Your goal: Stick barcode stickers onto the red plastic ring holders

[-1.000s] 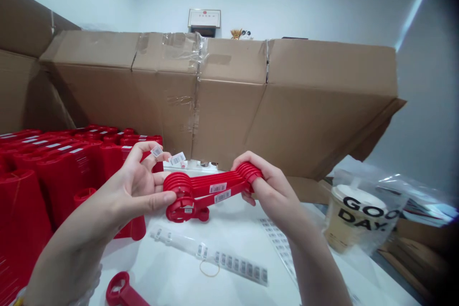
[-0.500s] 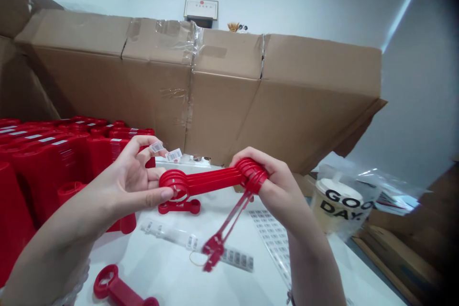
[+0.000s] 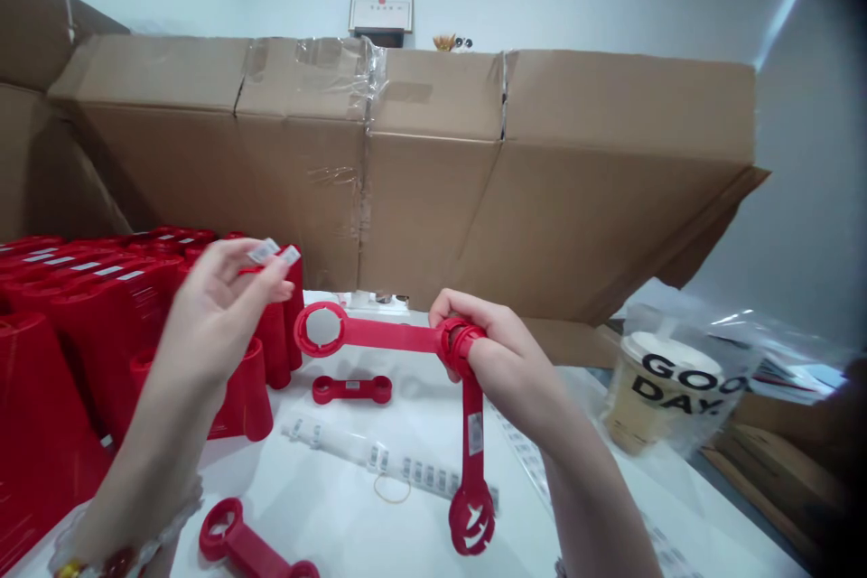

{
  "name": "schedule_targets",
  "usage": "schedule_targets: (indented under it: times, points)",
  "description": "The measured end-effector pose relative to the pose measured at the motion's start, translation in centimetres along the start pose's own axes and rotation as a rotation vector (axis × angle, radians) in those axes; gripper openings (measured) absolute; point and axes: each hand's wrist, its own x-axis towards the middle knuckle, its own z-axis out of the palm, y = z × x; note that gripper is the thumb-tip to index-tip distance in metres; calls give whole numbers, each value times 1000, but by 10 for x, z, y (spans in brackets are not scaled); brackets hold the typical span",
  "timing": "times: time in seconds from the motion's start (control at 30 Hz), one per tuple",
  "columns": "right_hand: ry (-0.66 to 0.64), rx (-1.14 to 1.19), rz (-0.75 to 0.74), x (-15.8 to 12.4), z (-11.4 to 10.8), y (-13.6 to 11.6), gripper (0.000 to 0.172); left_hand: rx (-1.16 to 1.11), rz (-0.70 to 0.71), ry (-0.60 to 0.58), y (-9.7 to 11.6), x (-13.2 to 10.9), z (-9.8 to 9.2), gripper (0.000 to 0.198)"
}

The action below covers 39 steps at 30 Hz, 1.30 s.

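My left hand [image 3: 217, 312] is raised above the red stacks, touching no red piece. Small barcode labels [image 3: 264, 250] cling to its fingertips. My right hand [image 3: 491, 352] grips a bunch of red plastic double-ring openers [image 3: 399, 336] at their ring ends. One opener points left and another hangs down, ending in a ring [image 3: 471, 517]. A loose red opener [image 3: 352, 390] lies on the white table [image 3: 420, 542] between my hands, and another [image 3: 237, 542] lies near the front edge. A clear strip of barcode labels [image 3: 379, 461] lies beneath my right hand.
Stacked red plastic pieces [image 3: 68, 325] fill the left side. A large cardboard box flap [image 3: 433, 190] rises behind the table. To the right stands a "GOOD DAY" cup [image 3: 660, 393] in a clear plastic bag, beside a label sheet [image 3: 521, 452] and a rubber band [image 3: 391, 489].
My left hand has let go of the red bunch and risen up-left. The openers in my right hand have fanned apart, one swinging left, one hanging straight down.
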Motion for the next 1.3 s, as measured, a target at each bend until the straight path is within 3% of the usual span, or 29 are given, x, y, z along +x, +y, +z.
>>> schedule_targets:
  times: [0.03,0.1,0.27,0.33,0.57,0.87,1.3]
  points:
    - [8,-12,-5,-1,0,-1,15,25,71,57,4,-4,-2,32]
    - [22,-40,-17,-2,1,-3,15,52,73,11,14,-14,-6,23]
    - [27,-59,-40,-6,5,-6,15,19,-114,-371,27,-37,2,33]
    - [24,-59,-40,-7,7,-7,15,17,-176,-418,30,-42,11,38]
    - [32,-69,-34,-11,12,-12,16,100,-224,-383,37,-47,23,61]
    - [39,-125,15,-14,17,-19,16,195,-214,-336,34,-49,24,43]
    - [77,-85,-29,-12,16,-20,19,159,-173,-407,20,-43,21,49]
